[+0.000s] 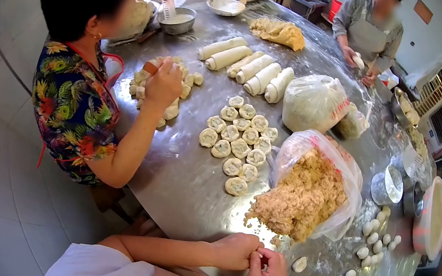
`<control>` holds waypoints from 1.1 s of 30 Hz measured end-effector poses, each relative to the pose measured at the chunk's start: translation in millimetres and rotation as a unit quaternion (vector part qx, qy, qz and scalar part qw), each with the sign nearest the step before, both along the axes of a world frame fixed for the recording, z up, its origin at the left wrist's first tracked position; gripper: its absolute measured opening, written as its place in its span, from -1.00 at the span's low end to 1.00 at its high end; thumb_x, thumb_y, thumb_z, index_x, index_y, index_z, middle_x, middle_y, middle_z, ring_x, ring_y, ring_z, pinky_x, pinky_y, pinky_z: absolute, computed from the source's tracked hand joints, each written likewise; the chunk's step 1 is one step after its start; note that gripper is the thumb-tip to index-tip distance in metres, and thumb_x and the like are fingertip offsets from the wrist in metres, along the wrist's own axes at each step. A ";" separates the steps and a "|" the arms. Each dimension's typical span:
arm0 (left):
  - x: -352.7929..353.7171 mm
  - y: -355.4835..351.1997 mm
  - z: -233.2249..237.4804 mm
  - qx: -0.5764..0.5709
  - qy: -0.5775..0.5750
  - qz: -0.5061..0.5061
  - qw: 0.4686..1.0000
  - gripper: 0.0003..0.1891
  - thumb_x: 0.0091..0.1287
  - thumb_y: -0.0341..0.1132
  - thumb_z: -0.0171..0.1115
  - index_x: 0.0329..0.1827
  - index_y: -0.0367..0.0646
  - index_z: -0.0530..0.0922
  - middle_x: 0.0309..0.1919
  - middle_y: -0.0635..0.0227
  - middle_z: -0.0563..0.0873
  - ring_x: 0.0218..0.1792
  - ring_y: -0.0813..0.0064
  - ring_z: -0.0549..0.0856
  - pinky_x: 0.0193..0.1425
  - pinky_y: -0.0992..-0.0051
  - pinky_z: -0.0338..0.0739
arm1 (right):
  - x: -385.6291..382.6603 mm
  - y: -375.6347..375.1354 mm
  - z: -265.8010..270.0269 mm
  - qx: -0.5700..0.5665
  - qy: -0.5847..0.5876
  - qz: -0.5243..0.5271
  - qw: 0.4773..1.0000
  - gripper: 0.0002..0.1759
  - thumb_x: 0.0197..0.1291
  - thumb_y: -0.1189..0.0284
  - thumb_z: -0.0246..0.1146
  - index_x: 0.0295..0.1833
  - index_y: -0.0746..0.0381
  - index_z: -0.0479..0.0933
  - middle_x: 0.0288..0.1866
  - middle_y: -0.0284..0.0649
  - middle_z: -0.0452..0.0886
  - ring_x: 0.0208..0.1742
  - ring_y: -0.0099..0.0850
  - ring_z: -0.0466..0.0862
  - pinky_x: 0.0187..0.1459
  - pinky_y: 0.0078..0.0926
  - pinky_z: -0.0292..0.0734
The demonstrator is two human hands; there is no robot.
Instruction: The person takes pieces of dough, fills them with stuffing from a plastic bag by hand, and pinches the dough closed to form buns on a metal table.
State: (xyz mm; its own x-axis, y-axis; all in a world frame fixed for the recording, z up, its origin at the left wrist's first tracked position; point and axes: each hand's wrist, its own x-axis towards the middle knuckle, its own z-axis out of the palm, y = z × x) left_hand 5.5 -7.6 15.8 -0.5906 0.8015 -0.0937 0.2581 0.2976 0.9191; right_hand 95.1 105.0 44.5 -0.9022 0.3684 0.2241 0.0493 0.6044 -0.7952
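Observation:
At the table's front edge, my left hand (236, 251) and my right hand (267, 273) meet with their fingers curled together. Both are closed around something small and mostly hidden, with a bit of white showing between them. Just beyond them, crumbly brown filling (305, 197) spills from an open plastic bag (344, 216) onto the metal table (165, 187). A small pale dough piece (300, 264) lies right of my right hand. Further right are several small white dough balls (377, 246). Flattened round dough pieces (239, 148) sit in a cluster beyond the filling.
A co-worker (85, 67) at the left reaches over dough lumps (171, 111) and a flour bowl (177, 21). Another person (369, 34) stands at the far side. Dough rolls (264, 79), a tied bag (312, 104), a metal cup (387, 186) and a large basin (431, 219) stand around.

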 end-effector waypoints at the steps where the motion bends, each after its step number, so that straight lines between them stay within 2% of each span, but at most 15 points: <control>1: -0.5 -0.3 4.4 -0.059 -0.015 -0.038 0.997 -0.78 0.13 -0.37 0.24 -0.16 -0.21 0.60 -0.25 0.04 0.66 -0.14 -0.02 0.64 -0.07 0.20 0.53 | 1.2 1.6 -2.1 0.014 0.009 0.012 1.000 -0.85 0.05 0.52 0.40 -0.27 0.25 0.57 -0.37 -0.18 0.58 -0.39 -0.31 0.60 -0.39 -0.42 0.52; 5: 6.8 0.1 5.8 -0.134 -0.025 -0.190 0.972 -0.76 0.27 -0.27 0.25 -0.13 -0.25 0.61 -0.25 0.02 0.69 -0.15 0.06 0.69 -0.06 0.22 0.54 | 23.4 24.4 -12.8 0.022 -0.016 -0.063 0.998 -0.91 0.12 0.50 0.33 -0.36 0.23 0.55 -0.44 -0.14 0.59 -0.42 -0.23 0.62 -0.35 -0.36 0.52; 6: 12.7 -2.7 5.1 -0.100 -0.090 -0.209 0.969 -0.74 0.29 -0.24 0.24 -0.11 -0.26 0.62 -0.23 0.06 0.70 -0.15 0.12 0.69 -0.06 0.24 0.54 | 28.1 41.4 -24.8 0.089 -0.008 -0.148 0.985 -0.91 0.16 0.50 0.29 -0.38 0.23 0.54 -0.45 -0.12 0.59 -0.43 -0.21 0.62 -0.34 -0.35 0.52; 7: 16.3 -8.3 9.0 -0.071 -0.157 -0.223 0.959 -0.71 0.31 -0.22 0.23 -0.08 -0.27 0.62 -0.21 0.09 0.72 -0.15 0.17 0.70 -0.06 0.26 0.54 | 35.7 60.6 -27.2 0.051 -0.038 -0.232 0.971 -0.93 0.17 0.50 0.28 -0.35 0.23 0.56 -0.47 -0.15 0.58 -0.43 -0.27 0.61 -0.34 -0.39 0.51; 11: 15.2 -3.5 17.6 0.035 -0.333 -0.126 0.934 -0.77 0.39 -0.34 0.16 0.03 -0.24 0.61 -0.13 0.22 0.72 -0.10 0.35 0.69 -0.01 0.35 0.57 | 76.2 110.5 -38.2 0.028 0.029 -0.361 0.932 -0.96 0.16 0.54 0.31 -0.26 0.26 0.59 -0.35 -0.21 0.61 -0.37 -0.43 0.61 -0.29 -0.50 0.53; 13: 15.3 2.3 17.8 0.073 -0.446 -0.031 0.892 -0.79 0.43 -0.39 0.11 0.04 -0.20 0.60 -0.07 0.25 0.71 -0.06 0.39 0.68 0.04 0.36 0.56 | 82.1 117.3 -34.4 0.073 0.048 -0.370 0.925 -0.95 0.16 0.55 0.31 -0.25 0.26 0.59 -0.31 -0.20 0.63 -0.34 -0.44 0.62 -0.26 -0.51 0.55; 15: 4.4 2.3 -1.6 0.076 -0.429 -0.035 0.900 -0.83 0.42 -0.39 0.14 -0.01 -0.20 0.61 -0.10 0.18 0.71 -0.08 0.31 0.69 0.02 0.29 0.61 | 81.0 124.4 -35.8 0.093 0.059 -0.381 0.918 -0.92 0.15 0.55 0.32 -0.23 0.25 0.60 -0.29 -0.19 0.64 -0.31 -0.39 0.64 -0.23 -0.49 0.56; 16: 3.3 3.5 -1.6 0.101 -0.449 -0.017 0.888 -0.79 0.43 -0.23 0.17 -0.22 -0.21 0.61 -0.24 0.18 0.70 -0.16 0.27 0.69 -0.09 0.30 0.62 | 79.2 125.3 -38.5 0.100 0.064 -0.383 0.916 -0.91 0.14 0.55 0.33 -0.21 0.25 0.60 -0.28 -0.18 0.64 -0.30 -0.37 0.65 -0.21 -0.48 0.57; 19: -0.6 -0.4 -14.3 0.178 -0.495 -0.034 0.850 -0.54 0.43 0.01 0.10 -0.51 -0.19 0.51 -0.46 0.23 0.61 -0.31 0.25 0.67 -0.27 0.32 0.58 | 66.2 122.0 -49.2 0.202 0.073 -0.308 0.927 -0.85 0.15 0.57 0.32 -0.13 0.25 0.60 -0.24 -0.19 0.65 -0.27 -0.36 0.65 -0.20 -0.52 0.57; 20: 1.2 -1.1 -14.3 0.166 -0.502 -0.017 0.848 -0.49 0.42 0.07 0.05 -0.56 -0.17 0.47 -0.51 0.25 0.56 -0.34 0.25 0.65 -0.30 0.33 0.56 | 62.3 114.0 -54.3 0.218 0.059 -0.274 0.935 -0.82 0.14 0.56 0.31 -0.11 0.26 0.60 -0.16 -0.10 0.64 -0.16 -0.20 0.66 -0.10 -0.40 0.58; 23: 6.3 -2.9 -15.3 0.144 -0.504 0.029 0.851 -0.37 0.41 0.20 -0.06 -0.69 -0.13 0.35 -0.60 0.27 0.47 -0.42 0.26 0.61 -0.39 0.34 0.52 | 50.7 91.7 -85.9 0.212 0.014 -0.189 0.959 -0.79 0.15 0.58 0.29 -0.07 0.27 0.59 -0.06 -0.05 0.61 -0.04 -0.13 0.63 0.00 -0.32 0.56; 25: 6.5 -5.5 -14.6 0.129 -0.495 0.046 0.858 -0.34 0.42 0.22 -0.11 -0.72 -0.10 0.29 -0.61 0.26 0.46 -0.43 0.28 0.60 -0.41 0.34 0.51 | 49.8 85.3 -89.5 0.228 0.008 -0.188 0.955 -0.76 0.14 0.56 0.29 -0.04 0.27 0.57 0.00 -0.03 0.58 0.04 -0.11 0.59 0.03 -0.28 0.54; 29: -2.7 -4.4 -3.4 0.147 -0.513 0.082 0.842 -0.34 0.45 0.22 -0.23 -0.68 -0.12 0.31 -0.57 0.27 0.46 -0.41 0.27 0.59 -0.30 0.34 0.51 | 56.9 89.2 -91.7 0.121 -0.024 -0.197 0.972 -0.66 0.09 0.52 0.33 0.02 0.30 0.54 0.11 0.00 0.52 0.08 -0.05 0.57 0.08 -0.25 0.52; 30: -9.3 -6.7 -7.8 0.200 -0.509 0.030 0.837 -0.35 0.48 0.21 -0.31 -0.48 -0.17 0.45 -0.37 0.20 0.57 -0.22 0.22 0.63 -0.08 0.31 0.54 | 54.6 90.4 -84.6 0.105 -0.028 -0.218 0.970 -0.60 0.08 0.48 0.34 0.07 0.30 0.52 0.19 0.02 0.46 0.11 -0.02 0.53 0.15 -0.21 0.46; 33: -10.8 -3.7 1.8 0.193 -0.570 0.130 0.788 -0.57 0.54 0.00 -0.17 -0.01 -0.21 0.49 -0.09 0.15 0.61 0.02 0.22 0.60 0.15 0.30 0.51 | 42.9 96.2 -70.8 0.161 0.001 -0.227 0.961 -0.61 0.09 0.47 0.33 0.08 0.26 0.52 0.21 0.05 0.42 0.16 0.02 0.48 0.20 -0.17 0.41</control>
State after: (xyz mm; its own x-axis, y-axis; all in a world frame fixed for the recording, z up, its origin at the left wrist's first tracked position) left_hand -5.3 -11.3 17.6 -0.4488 0.7657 -0.4607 -0.8239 -0.1549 0.5452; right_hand 138.0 201.1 -26.3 -0.6641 0.6353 0.3942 0.3640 0.7352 -0.5718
